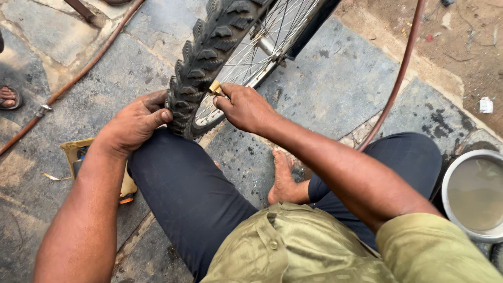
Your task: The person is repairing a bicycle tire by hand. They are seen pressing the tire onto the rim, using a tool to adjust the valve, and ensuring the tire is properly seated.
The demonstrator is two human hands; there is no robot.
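Observation:
A bicycle wheel with a knobby black tyre [201, 57] and a silver spoked rim [246, 63] rests on my left knee. My left hand [137, 120] grips the tyre's lower tread from the left. Pinched in the fingers of my right hand [243, 106] is a small brass fitting [215, 87], held at the rim's inner edge on the wheel's right side. I squat on stone paving, in dark trousers and an olive shirt, with my bare foot [283, 178] on the ground.
A reddish hose [398, 78] curves along the right; another hose [78, 73] runs across the upper left. A metal basin of murky water [474, 194] sits at the right edge. A yellow box [78, 154] lies by my left knee. Another person's sandalled foot [8, 97] shows far left.

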